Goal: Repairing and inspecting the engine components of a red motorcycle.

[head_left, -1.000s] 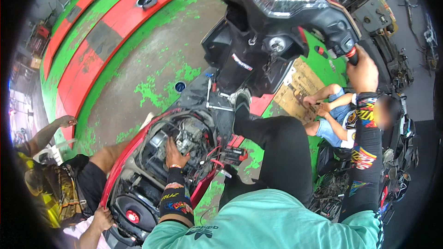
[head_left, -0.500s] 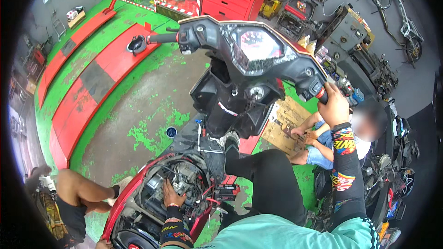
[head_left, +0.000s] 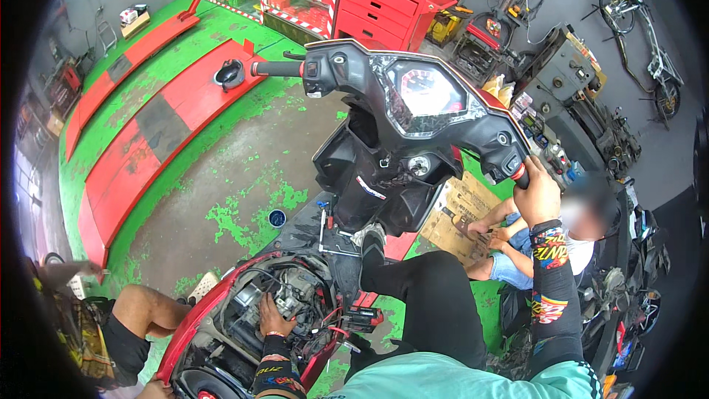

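Seated astride a red and black scooter, I have my right hand (head_left: 538, 191) wrapped round the right handlebar grip (head_left: 521, 176). My left hand (head_left: 276, 318) reaches down into the opened seat bay, fingers stretched out and resting against the engine (head_left: 294, 292). Hoses and cables surround it. Between the bars, the instrument panel (head_left: 428, 92) is lit and washed out by glare. A red and black battery-like block (head_left: 363, 318) sits at the bay's right edge, beside red leads.
Tools, including a long-handled wrench (head_left: 323, 229), lie on the footboard. A person (head_left: 587, 214) sits at right by flattened cardboard (head_left: 461, 207); another person's leg (head_left: 151, 307) is at left. Red ramps (head_left: 188, 96) and a red tool cabinet (head_left: 377, 4) stand farther off.
The scooter front and surroundings have shifted slightly right and down in the picture. The person at left has moved a leg. Both my hands keep their places.
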`<state>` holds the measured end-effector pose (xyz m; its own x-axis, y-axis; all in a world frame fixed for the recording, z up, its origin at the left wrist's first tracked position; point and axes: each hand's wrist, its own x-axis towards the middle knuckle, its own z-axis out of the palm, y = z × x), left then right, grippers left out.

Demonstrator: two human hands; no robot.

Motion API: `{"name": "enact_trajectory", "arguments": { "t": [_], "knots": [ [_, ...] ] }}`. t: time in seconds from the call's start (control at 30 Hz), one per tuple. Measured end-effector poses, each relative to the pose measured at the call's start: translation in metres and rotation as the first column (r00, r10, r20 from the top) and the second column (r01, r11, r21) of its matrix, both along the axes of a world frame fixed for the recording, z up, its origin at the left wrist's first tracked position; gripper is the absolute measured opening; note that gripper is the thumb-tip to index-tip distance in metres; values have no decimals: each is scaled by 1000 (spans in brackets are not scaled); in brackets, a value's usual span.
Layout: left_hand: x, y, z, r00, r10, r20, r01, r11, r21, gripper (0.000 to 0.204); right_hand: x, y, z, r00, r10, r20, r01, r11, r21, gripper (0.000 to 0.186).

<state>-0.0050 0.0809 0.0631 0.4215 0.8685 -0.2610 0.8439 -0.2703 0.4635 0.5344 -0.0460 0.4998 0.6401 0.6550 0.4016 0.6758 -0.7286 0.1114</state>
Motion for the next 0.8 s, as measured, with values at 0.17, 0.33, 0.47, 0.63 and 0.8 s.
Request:
{"name": "enact_trajectory", "arguments": {
  "t": [0.17,0.33,0.47,0.63,0.8],
  "knots": [
    [-4,-2,-2,1000,25,11,-25,999,-22,116,-9,0,-3,999,-35,-1,34,999,-8,52],
    [2,8,5,1000,-21,16,21,1000,14,113,-28,-5,-18,995,-72,68,70,997,31,53],
    [3,8,8,1000,-6,27,6,1000,22,113,-16,-10,-15,994,-95,59,92,995,45,51],
    [2,5,6,1000,-5,24,5,1000,6,116,-10,-9,-16,998,-64,26,64,998,-4,55],
    [0,8,5,1000,-12,5,12,1000,1,117,1,-15,1,985,11,-172,-18,999,-37,62]
  ]
}}
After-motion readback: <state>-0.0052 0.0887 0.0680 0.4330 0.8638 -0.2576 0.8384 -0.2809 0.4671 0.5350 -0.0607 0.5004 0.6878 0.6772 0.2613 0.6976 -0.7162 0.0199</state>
